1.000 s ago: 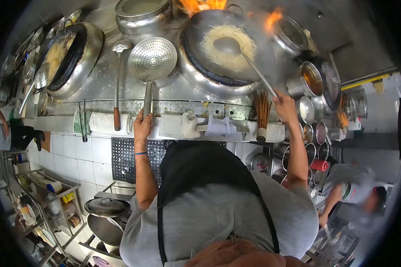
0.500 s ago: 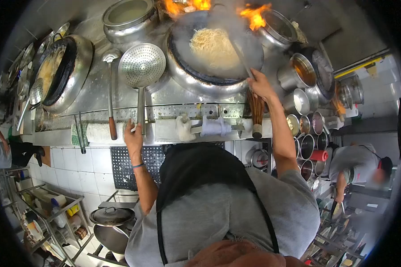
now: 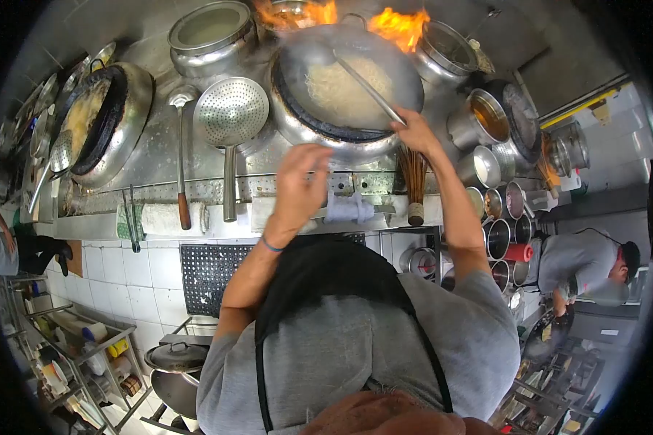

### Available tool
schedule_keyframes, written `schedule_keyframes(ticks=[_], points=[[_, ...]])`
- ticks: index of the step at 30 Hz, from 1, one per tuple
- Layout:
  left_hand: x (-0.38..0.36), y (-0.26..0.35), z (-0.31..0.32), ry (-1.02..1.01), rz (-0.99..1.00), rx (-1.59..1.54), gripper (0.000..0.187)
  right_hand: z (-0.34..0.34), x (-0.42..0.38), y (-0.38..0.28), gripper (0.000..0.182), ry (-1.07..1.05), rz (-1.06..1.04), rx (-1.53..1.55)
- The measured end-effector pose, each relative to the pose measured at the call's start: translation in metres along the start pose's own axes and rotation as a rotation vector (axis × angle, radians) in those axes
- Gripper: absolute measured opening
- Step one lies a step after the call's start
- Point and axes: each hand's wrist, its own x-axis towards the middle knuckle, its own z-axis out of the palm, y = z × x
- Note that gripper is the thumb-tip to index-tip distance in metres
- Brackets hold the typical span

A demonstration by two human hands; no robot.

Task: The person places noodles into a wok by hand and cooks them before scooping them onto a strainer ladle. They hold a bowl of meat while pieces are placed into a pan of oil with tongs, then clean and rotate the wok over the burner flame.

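My right hand [image 3: 417, 134] is closed round the handle of a long metal ladle [image 3: 370, 88]. The ladle slants up and left over a large steaming wok [image 3: 406, 109]; steam blurs its head. Pale noodles [image 3: 350, 85] lie in the wok, hazy through the steam. In front of the wok, over the counter's front edge, hovers my left hand [image 3: 297, 181]. Its fingers are curved, with the thumb apart, and nothing shows between them. To its left rest a perforated skimmer [image 3: 231, 112] and a wooden-handled ladle [image 3: 181, 156]. A bamboo wok brush [image 3: 415, 188] lies below my right hand.
Flames [image 3: 399, 29] rise behind the wok. A second wok [image 3: 127, 123] stands at left, a lidless steel pot [image 3: 210, 32] at the back. Steel containers [image 3: 486, 119] crowd the right side. Tongs [image 3: 133, 217] hang over the front edge. A co-worker [image 3: 584, 261] bends at far right.
My left hand has left the skimmer's handle, moving right and up towards the wok. The ladle's head has swung left, my right hand staying on its handle. The flames have grown at right.
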Motion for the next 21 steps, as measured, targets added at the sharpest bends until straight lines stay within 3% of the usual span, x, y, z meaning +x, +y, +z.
schedule_keyframes(ticks=[5,10,12,14,16,19,21], points=[[0.005,0.01,0.05,-0.2,0.07,-0.084,0.018,-0.087,-0.07,-0.065,0.051,-0.216,0.228,-0.306],[0.009,-0.019,0.091,-0.156,0.186,0.181,0.021,-0.137,-0.143,-0.081,0.055,-0.043,0.24,-0.414],[0.012,-0.034,0.105,-0.154,0.154,0.236,0.021,-0.162,-0.16,-0.111,0.054,-0.091,0.435,-0.443],[0.018,-0.049,0.117,-0.2,0.095,0.234,0.022,-0.172,-0.177,-0.107,0.054,-0.134,0.45,-0.533],[0.031,-0.049,0.12,-0.308,0.024,0.319,0.019,-0.171,-0.185,-0.097,0.054,-0.171,0.423,-0.627],[0.048,-0.058,0.139,-0.46,-0.066,0.349,0.025,-0.129,-0.169,-0.09,0.053,-0.14,0.476,-0.527],[0.045,-0.061,0.147,-0.467,-0.091,0.355,0.031,-0.085,-0.153,-0.043,0.054,-0.109,0.439,-0.433]])
